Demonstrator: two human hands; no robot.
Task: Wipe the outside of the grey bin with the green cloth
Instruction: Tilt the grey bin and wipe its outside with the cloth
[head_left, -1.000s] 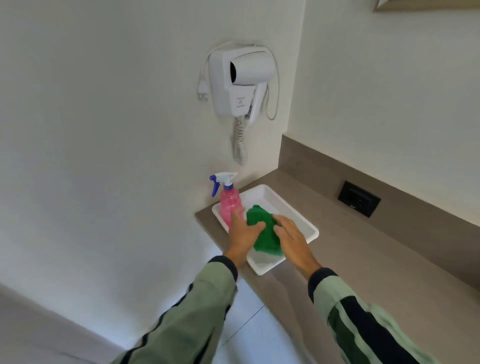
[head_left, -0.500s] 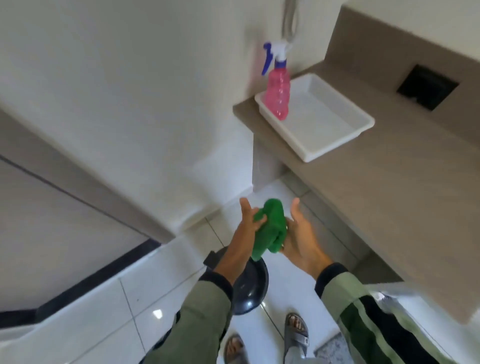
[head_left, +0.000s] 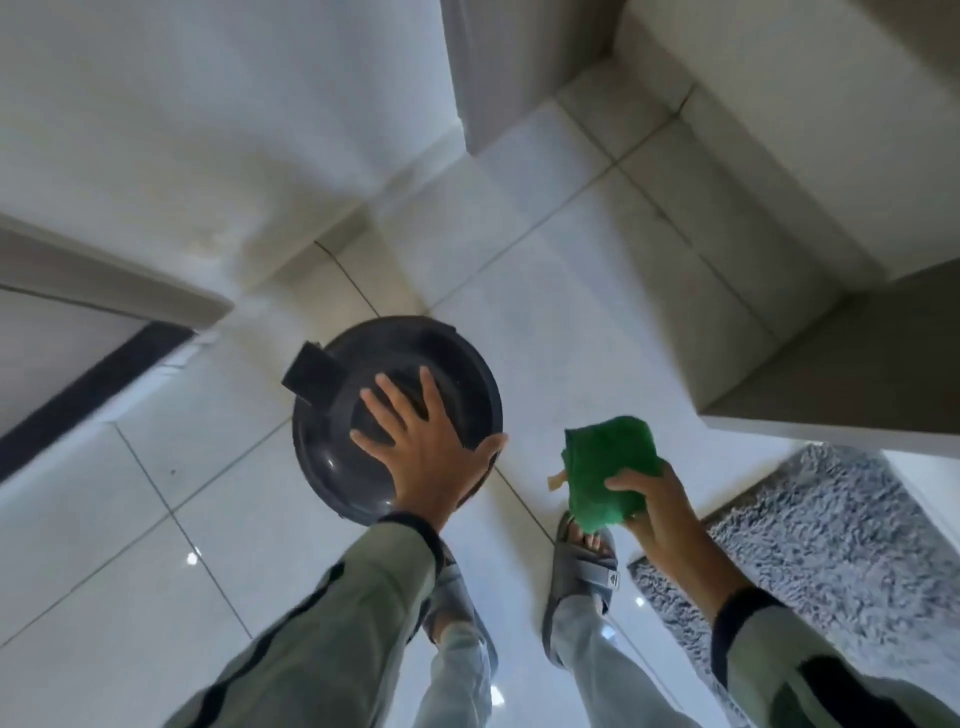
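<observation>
A round dark grey bin (head_left: 337, 457) with a domed lid and a black pedal tab at its upper left stands on the white tiled floor, seen from straight above. My left hand (head_left: 423, 449) hovers over the lid with fingers spread; whether it touches the lid I cannot tell. My right hand (head_left: 652, 512) holds the bunched green cloth (head_left: 605, 475) to the right of the bin, apart from it.
A grey shaggy mat (head_left: 810, 561) lies at the right, under the counter's edge (head_left: 831, 421). My feet in grey sandals (head_left: 582, 571) stand just below the bin. A wall and dark skirting (head_left: 88, 384) run along the left.
The view has swung down from the counter to the floor. The cloth has passed from both hands into my right hand alone, and my left hand has moved over the bin's lid.
</observation>
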